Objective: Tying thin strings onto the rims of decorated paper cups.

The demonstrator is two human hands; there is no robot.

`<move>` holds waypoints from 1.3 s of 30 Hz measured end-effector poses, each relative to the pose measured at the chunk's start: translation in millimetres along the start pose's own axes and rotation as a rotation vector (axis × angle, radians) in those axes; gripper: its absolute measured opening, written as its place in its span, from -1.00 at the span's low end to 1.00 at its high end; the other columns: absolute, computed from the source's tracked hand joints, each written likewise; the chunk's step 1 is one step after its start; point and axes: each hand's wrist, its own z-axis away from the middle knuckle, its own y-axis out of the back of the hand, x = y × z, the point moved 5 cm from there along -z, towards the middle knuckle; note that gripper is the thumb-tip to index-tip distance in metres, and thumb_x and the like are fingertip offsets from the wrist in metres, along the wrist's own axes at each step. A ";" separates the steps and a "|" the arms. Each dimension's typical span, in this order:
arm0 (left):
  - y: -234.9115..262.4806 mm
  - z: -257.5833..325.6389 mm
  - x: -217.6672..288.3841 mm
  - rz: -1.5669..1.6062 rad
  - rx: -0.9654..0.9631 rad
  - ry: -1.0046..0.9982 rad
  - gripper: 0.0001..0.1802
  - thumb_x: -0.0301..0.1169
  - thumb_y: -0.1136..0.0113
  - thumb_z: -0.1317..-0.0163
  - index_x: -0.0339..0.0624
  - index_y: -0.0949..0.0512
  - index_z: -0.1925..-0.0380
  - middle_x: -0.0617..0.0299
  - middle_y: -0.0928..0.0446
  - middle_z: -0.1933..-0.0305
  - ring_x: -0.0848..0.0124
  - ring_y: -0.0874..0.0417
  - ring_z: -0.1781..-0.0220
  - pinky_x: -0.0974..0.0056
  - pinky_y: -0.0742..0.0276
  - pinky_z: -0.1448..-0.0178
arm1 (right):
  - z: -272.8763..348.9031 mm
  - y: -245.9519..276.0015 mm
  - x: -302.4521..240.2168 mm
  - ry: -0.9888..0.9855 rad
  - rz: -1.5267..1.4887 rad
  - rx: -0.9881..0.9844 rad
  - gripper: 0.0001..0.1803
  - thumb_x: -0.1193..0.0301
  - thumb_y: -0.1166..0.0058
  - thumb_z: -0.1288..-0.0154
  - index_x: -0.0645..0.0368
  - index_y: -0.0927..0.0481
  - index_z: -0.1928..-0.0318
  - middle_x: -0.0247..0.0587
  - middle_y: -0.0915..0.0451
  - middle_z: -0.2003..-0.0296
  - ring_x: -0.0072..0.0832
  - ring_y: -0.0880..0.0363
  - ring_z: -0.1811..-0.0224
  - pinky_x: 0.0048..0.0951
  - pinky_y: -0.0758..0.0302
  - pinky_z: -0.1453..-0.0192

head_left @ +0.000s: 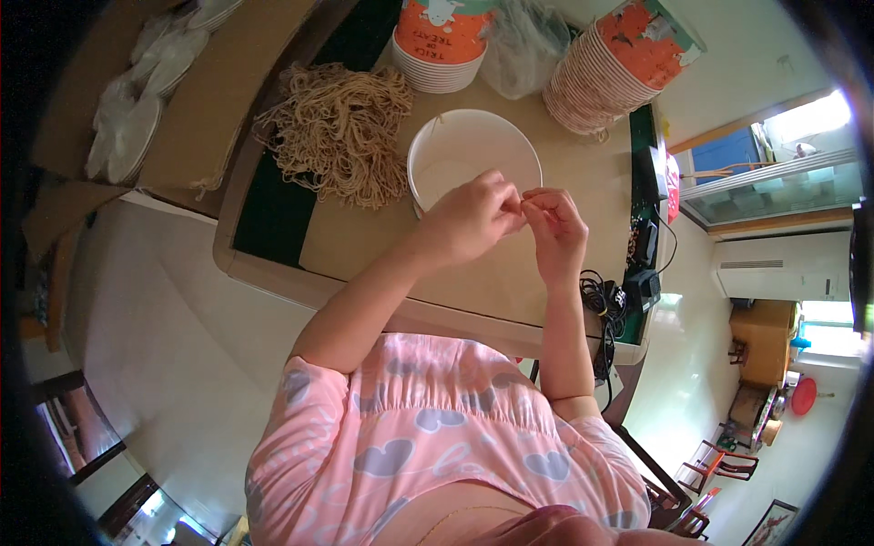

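A white paper bucket (446, 150) stands on the table with its open top toward me. My left hand (473, 217) is over its near right rim, fingers closed in a pinch. Just to the right of the bucket, my right hand (557, 227) is also pinched, its fingertips meeting those of the left. Whatever lies between the fingertips is too small to make out. A loose heap of beige string (341, 132) lies to the left of the bucket.
Behind are two stacks of orange printed paper buckets, one upright (442, 55) and one tilted (619, 68), with a clear plastic bag (523, 50) between them. Black cables and an adapter (642, 289) lie at the right edge. A cardboard box (205, 100) with wrapped white discs stands left.
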 end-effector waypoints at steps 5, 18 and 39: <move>0.1 -7.2 -17.1 0.476 -0.114 0.333 -0.84 -0.39 -0.13 -0.35 -0.26 -0.57 0.33 0.46 -0.42 0.54 0.71 -0.31 0.57 0.51 -0.19 0.53 | 13.9 -8.2 3.4 0.031 -0.098 0.202 -0.94 0.65 -0.14 -0.26 0.33 -0.59 0.25 -0.20 -0.62 0.20 -0.56 -0.57 0.17 -0.56 -0.52 0.12; 5.6 -6.7 -18.4 0.612 -0.010 0.451 -0.81 -0.37 -0.13 -0.35 -0.27 -0.61 0.32 0.45 -0.43 0.54 0.71 -0.33 0.59 0.53 -0.19 0.57 | 26.7 -26.7 -16.4 0.293 0.270 0.265 -0.70 0.70 -0.09 -0.25 0.25 -0.66 0.02 -0.07 -0.64 0.09 -0.35 -0.62 0.05 -0.41 -0.56 -0.01; 16.4 9.3 -1.0 0.400 0.077 0.390 -0.89 -0.52 -0.18 -0.26 -0.30 -0.63 0.26 0.29 -0.62 0.40 0.60 -0.49 0.45 0.43 -0.45 0.33 | 13.8 -15.4 -5.8 0.081 0.084 0.202 -0.92 0.63 -0.19 -0.20 0.28 -0.57 0.29 -0.22 -0.64 0.25 -0.51 -0.56 0.21 -0.51 -0.47 0.12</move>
